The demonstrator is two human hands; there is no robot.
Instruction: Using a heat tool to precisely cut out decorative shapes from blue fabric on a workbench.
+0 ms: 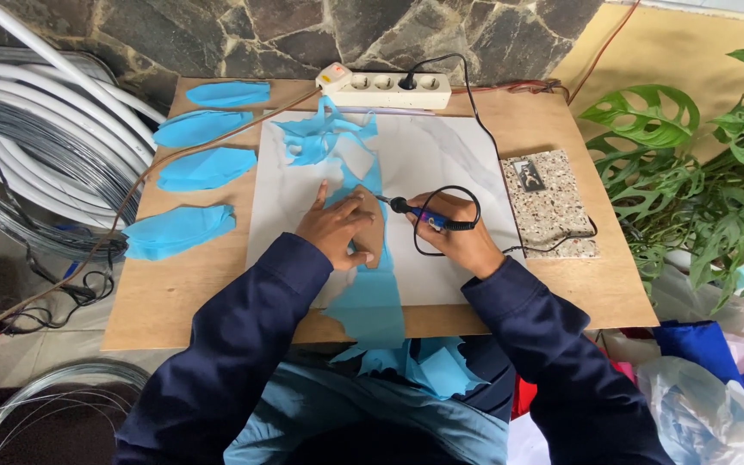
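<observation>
Pressing brown template point(370, 231) flat under spread left hand point(336, 228); right hand point(456, 237) pinching 1 soldering iron point(419, 214); 4 blue cutouts point(207, 168) beside.

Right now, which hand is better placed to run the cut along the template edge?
Right. The right hand already grips the corded hot cutting tool, tip at the brown template. The left hand lies flat on that template, pinning the blue fabric strip.

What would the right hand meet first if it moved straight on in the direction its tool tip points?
Probably the brown template under the left hand; the right hand aims its tool leftward at it, nearly touching.
</observation>
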